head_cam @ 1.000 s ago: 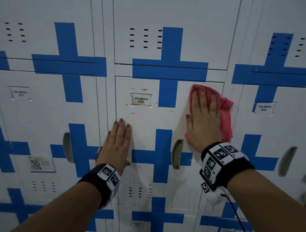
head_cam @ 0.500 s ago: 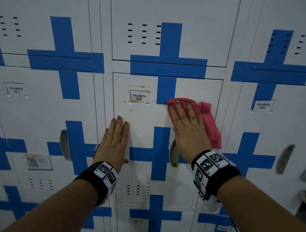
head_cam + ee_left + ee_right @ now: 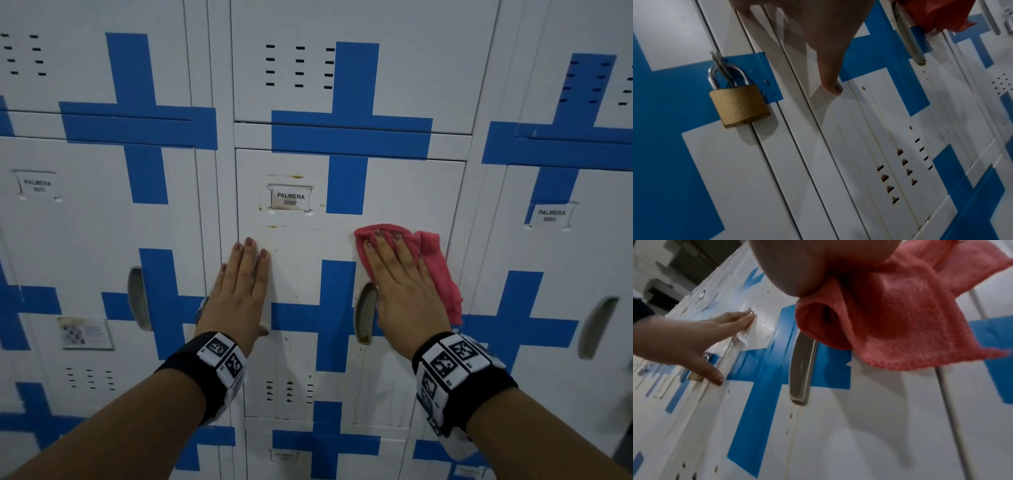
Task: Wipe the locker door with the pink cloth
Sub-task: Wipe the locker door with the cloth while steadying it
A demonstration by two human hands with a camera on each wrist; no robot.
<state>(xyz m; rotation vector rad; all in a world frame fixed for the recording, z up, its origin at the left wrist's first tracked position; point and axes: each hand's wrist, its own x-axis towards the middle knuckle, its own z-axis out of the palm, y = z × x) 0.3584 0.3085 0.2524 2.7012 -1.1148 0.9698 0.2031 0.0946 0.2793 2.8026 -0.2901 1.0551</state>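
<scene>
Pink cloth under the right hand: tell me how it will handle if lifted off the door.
The pink cloth is probably floppy: its free corner droops in loose folds. Likely light too, since the flat right hand alone pins it to the white locker door.

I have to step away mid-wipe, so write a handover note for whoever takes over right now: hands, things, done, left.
Left hand: flat, fingers straight, bracing the left edge of the locker door marked PALMERA 0007.
Right hand: flat, pressing the pink cloth against the door's right side, just above the recessed handle.
Done: cannot tell which parts are wiped already.
Left: brownish marks around the name label and drip streaks near the lower vent slots are still visible; wipe there. A brass padlock hangs on the neighbouring door.
</scene>
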